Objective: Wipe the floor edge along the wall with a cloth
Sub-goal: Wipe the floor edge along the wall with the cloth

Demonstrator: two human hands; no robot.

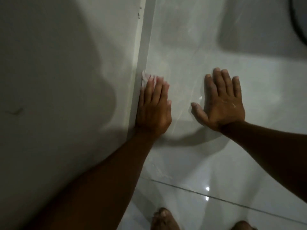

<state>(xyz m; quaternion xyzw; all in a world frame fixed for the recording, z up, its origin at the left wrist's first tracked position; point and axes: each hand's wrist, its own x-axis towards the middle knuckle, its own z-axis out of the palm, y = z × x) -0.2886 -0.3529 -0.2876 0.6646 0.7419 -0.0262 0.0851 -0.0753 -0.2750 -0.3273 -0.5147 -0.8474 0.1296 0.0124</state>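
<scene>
Grey wall (58,80) at left, shadowed. Pale skirting strip (142,55) runs along its foot. Left hand (153,110) lies flat on the floor tile (191,47), its side against the skirting, fingers (157,92) straight and close together, pressing down on a whitish cloth (146,78) that shows only past the fingertips, touching the skirting. Right hand (223,103) well apart, palm down on tile, fingers spread, holding nothing. Bare toes (163,218) at bottom edge.

Two hands (153,112) (222,103), one cloth (146,78), two bare feet (163,219) (241,225), one wall (66,80), one tiled floor (199,163)
</scene>
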